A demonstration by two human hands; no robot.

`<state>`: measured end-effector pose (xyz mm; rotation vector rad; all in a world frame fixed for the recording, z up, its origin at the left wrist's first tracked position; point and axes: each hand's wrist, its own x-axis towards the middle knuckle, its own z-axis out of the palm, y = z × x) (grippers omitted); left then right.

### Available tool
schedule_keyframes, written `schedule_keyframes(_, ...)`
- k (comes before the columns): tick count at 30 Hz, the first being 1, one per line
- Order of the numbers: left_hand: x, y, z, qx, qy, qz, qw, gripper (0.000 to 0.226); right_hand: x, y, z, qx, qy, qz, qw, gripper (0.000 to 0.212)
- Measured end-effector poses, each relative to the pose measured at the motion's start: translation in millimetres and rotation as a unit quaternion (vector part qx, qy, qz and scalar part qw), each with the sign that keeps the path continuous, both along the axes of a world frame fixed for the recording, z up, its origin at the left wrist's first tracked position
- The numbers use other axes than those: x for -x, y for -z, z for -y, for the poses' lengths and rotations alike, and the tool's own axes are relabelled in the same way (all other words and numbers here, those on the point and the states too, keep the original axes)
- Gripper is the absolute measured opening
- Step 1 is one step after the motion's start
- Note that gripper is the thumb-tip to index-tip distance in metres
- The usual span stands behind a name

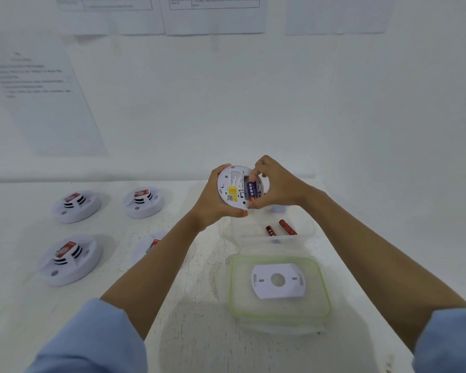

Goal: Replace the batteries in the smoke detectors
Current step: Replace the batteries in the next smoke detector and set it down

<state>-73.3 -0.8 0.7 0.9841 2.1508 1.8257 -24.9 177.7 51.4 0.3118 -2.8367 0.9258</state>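
The left hand [215, 203] holds a detector [233, 188], the right hand [277, 184] pinches a battery [252, 191] into it, and four other detectors [76, 205] at nine o'clock seem to wait.

Bright, flat, cool-white light fills the frame with a faint blue-green cast. The wall [253, 103] and the surface [199, 332] are washed out almost to one tone. Shadows are soft: a broad pale one lies on the surface at lower centre under the arms [156, 267], and thin ones hug the smoke detectors [76, 205] at left. Focus is best at centre, where the left hand [213, 203], right hand [279, 184], held detector [233, 188] and battery [252, 191] look fairly crisp. Printed sheets [38, 90] at upper left are blurred and unreadable. Wide-angle bending slants them and smears the sleeves [92, 343] in the bottom corners.
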Motion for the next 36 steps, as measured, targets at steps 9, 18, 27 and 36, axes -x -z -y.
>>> schedule_keyframes(9, 9, 2, 7, -0.004, -0.027, -0.014, 1.0, 0.1, -12, -4, -23, -0.151, 0.036, 0.211, 0.965, 0.052)
schedule_keyframes(18, 7, 5, 0, 0.0, -0.014, -0.012, 1.0, 0.103, -10, -11, -15, 0.007, 0.058, 0.015, 0.998, 0.02)
schedule_keyframes(27, 0, 2, -8, -0.019, -0.012, -0.021, 1.0, 0.104, 2, 1, 8, 0.056, 0.102, -0.02, 0.993, 0.024)
schedule_keyframes(36, -2, 6, -11, -0.02, 0.0, -0.008, 1.0, 0.105, 2, 9, 13, 0.071, 0.146, -0.03, 0.986, 0.031)
